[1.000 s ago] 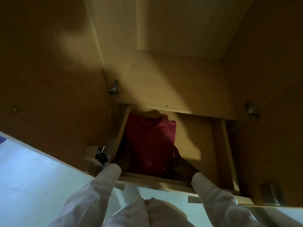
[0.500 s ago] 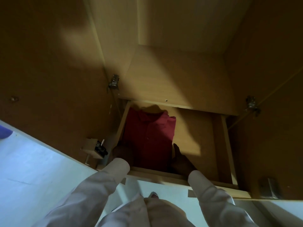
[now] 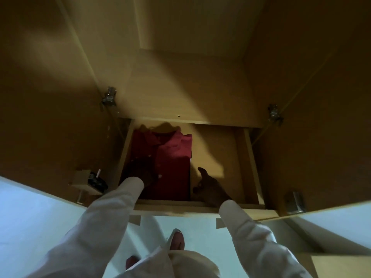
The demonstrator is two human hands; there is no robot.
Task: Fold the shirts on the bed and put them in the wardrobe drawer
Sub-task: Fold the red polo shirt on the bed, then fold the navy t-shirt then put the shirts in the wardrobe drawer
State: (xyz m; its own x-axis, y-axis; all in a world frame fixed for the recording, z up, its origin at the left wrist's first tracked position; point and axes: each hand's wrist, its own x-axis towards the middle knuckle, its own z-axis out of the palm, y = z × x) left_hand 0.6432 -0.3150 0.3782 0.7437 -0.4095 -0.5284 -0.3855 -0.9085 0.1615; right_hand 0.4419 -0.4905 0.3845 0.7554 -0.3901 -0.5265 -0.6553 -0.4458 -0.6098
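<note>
A folded dark red shirt (image 3: 172,155) lies in the left half of the open wooden wardrobe drawer (image 3: 246,163). My left hand (image 3: 143,173) lies on the shirt's near left part in deep shadow; how its fingers sit is too dark to tell. My right hand (image 3: 210,187) is in the drawer just right of the shirt, thumb sticking up, holding nothing that I can see. Both arms wear pale sleeves.
Both wardrobe doors stand open, the left door (image 3: 50,97) and the right door (image 3: 321,117), each with a metal hinge (image 3: 109,97). A lock block (image 3: 88,181) sits on the left door. The right half of the drawer shows bare wood. Pale floor (image 3: 30,217) lies below.
Both hands have drawn back slightly toward the drawer's front; the view has shifted so more of the shirt and floor shows. The shirt lies still.
</note>
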